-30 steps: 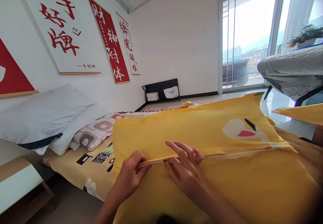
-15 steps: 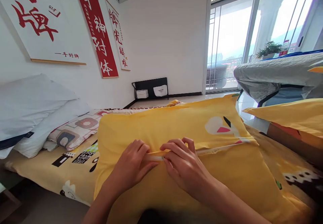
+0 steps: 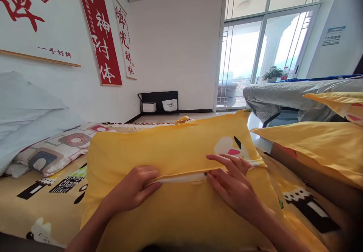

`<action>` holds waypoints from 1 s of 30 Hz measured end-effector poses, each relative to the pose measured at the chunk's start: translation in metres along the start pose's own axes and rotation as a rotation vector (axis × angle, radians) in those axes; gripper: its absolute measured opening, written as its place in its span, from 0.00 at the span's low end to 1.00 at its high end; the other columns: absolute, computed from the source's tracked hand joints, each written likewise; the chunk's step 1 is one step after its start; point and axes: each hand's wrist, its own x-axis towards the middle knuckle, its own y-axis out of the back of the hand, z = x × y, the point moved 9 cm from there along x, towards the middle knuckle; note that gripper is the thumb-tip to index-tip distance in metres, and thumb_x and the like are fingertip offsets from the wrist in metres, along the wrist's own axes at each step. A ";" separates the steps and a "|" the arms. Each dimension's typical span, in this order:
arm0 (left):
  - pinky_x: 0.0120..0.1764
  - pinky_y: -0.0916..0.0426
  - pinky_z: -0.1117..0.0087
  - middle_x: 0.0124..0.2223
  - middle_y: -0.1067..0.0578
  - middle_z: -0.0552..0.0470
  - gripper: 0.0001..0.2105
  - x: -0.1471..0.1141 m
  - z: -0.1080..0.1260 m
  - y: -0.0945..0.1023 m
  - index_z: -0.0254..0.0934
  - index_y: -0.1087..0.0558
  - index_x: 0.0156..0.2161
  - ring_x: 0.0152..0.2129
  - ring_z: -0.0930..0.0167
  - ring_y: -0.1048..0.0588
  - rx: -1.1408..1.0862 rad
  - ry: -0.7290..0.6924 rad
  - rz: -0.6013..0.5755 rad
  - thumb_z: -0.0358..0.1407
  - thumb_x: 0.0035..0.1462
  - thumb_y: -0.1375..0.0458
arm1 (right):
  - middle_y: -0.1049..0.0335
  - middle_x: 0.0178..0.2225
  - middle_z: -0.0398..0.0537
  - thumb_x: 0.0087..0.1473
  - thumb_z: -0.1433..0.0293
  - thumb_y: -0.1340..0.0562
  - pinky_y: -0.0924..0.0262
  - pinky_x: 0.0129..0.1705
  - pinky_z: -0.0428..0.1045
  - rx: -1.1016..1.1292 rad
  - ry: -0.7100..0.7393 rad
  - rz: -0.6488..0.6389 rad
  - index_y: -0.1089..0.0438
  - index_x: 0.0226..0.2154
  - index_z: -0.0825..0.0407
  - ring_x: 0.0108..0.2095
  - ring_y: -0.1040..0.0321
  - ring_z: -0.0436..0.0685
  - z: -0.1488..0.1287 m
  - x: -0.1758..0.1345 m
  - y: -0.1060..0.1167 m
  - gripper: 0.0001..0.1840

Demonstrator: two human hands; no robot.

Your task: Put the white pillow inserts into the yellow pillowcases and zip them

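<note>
A yellow pillow in its pillowcase point(image 3: 141, 150) lies before me, with a white-and-pink printed figure near its right end. Across its middle runs a white zipper point(image 3: 180, 179), with a small dark slider at the right. My left hand point(image 3: 132, 189) pinches the pillowcase at the zipper's left part between thumb and fingers. At the slider, my right hand point(image 3: 236, 180) has thumb and index finger closed together, its other fingers raised; the pull itself is mostly hidden by the fingertips.
Beneath the pillow is a printed bed sheet point(image 3: 62, 206). White bedding point(image 3: 34, 112) and a patterned pillow point(image 3: 70, 142) lie left. Yellow cushions point(image 3: 320, 140) are at right, before a plastic-covered table point(image 3: 297, 89). A black rack point(image 3: 157, 98) stands by the far wall.
My right hand has slid rightward along the zipper with the slider, away from my left hand. A longer white stretch of zipper shows between them. The view has turned to the right.
</note>
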 end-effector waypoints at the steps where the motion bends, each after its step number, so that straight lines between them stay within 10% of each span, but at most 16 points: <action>1: 0.30 0.44 0.71 0.28 0.34 0.54 0.16 0.001 0.002 -0.001 0.37 0.43 0.26 0.25 0.73 0.37 0.013 0.004 -0.017 0.41 0.65 0.55 | 0.29 0.46 0.49 0.56 0.77 0.42 0.50 0.46 0.55 -0.017 -0.003 -0.008 0.33 0.27 0.51 0.46 0.36 0.58 0.004 -0.002 0.006 0.08; 14: 0.31 0.42 0.65 0.33 0.32 0.49 0.04 0.057 0.118 -0.016 0.36 0.35 0.36 0.30 0.66 0.35 0.605 -0.350 0.429 0.28 0.59 0.52 | 0.28 0.46 0.49 0.56 0.78 0.42 0.48 0.46 0.55 -0.075 -0.005 0.008 0.32 0.29 0.51 0.46 0.36 0.57 -0.010 0.000 0.033 0.08; 30: 0.22 0.52 0.71 0.21 0.32 0.55 0.14 0.073 0.093 -0.024 0.38 0.41 0.28 0.16 0.73 0.35 0.345 -0.230 0.487 0.32 0.66 0.61 | 0.28 0.43 0.49 0.55 0.77 0.40 0.46 0.45 0.56 -0.181 -0.105 0.153 0.30 0.29 0.49 0.44 0.35 0.58 0.017 -0.032 0.050 0.08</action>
